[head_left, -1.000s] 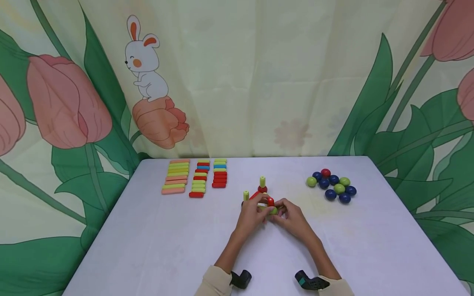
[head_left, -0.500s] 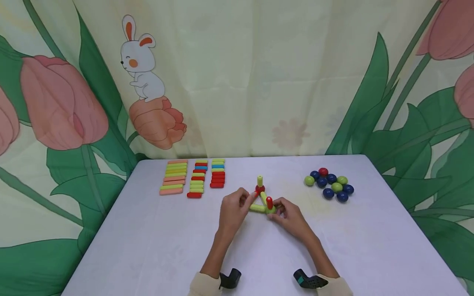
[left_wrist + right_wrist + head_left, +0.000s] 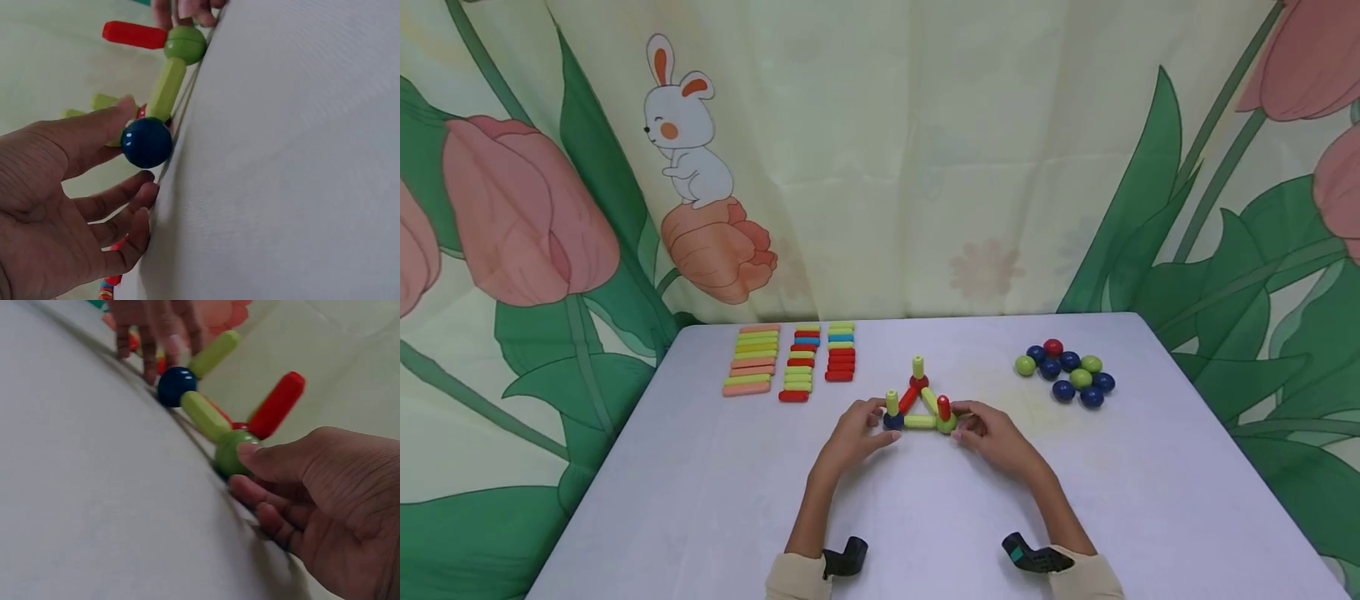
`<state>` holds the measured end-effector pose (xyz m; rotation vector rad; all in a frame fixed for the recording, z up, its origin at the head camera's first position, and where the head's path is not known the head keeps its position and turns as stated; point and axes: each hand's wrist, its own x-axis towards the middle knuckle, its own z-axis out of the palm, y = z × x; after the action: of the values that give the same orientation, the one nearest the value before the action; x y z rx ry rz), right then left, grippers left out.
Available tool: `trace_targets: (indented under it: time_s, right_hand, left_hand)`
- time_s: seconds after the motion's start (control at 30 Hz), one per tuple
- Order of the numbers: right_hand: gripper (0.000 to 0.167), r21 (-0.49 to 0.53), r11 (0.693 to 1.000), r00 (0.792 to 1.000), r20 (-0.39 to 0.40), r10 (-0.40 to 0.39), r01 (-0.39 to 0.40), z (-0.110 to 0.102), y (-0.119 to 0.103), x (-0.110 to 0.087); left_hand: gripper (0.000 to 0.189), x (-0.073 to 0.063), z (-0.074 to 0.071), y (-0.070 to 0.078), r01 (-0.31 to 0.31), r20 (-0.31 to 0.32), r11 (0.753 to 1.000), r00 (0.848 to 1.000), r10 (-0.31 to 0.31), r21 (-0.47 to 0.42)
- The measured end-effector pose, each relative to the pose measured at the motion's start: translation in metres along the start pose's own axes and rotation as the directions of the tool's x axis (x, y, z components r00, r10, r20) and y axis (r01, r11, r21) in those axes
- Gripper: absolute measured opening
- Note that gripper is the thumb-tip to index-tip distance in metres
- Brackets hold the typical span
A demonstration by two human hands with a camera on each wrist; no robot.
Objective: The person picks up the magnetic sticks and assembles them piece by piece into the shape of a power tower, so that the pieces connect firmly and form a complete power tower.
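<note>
A triangle of balls and rods stands on the table in the head view. Its corners are a dark blue ball (image 3: 893, 421), a green ball (image 3: 947, 425) and a red ball (image 3: 919, 382). Light green rods (image 3: 919, 422) and a red rod (image 3: 908, 400) join them. Light green rods rise from the blue and red balls; a red upright rod (image 3: 943, 407) tops the green one. My left hand (image 3: 852, 440) is spread around the blue ball, fingers apart. My right hand (image 3: 1002, 443) pinches the green ball, its thumb on the ball in the right wrist view.
Rows of coloured rods (image 3: 755, 357) lie at the back left, with shorter rods (image 3: 801, 362) beside them. Several loose blue, green and red balls (image 3: 1063, 391) cluster at the back right. A printed curtain (image 3: 880, 167) hangs behind the table (image 3: 925, 517).
My left hand has moved left from the front of the triangle and spread its fingers at the blue ball, which now shows. My right hand stays at the green ball.
</note>
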<state>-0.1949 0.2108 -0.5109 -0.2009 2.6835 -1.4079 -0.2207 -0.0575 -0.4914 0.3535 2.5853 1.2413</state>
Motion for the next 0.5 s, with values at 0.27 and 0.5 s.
trace_targets:
  time_s: [0.27,0.5]
  right_hand:
    - [0.031,0.039,0.999,0.889,-0.455,0.039,-0.024,-0.049,0.016,0.016]
    - [0.04,-0.171,0.964,0.827,-0.558,0.073,-0.201,-0.07,0.023,0.035]
  left_hand:
    - [0.045,0.002,0.007,-0.004,-0.016,-0.018,0.998,1.0,0.015,-0.055]
    - [0.037,0.004,0.013,-0.003,-0.02,-0.031,0.999,0.999,0.019,-0.038]
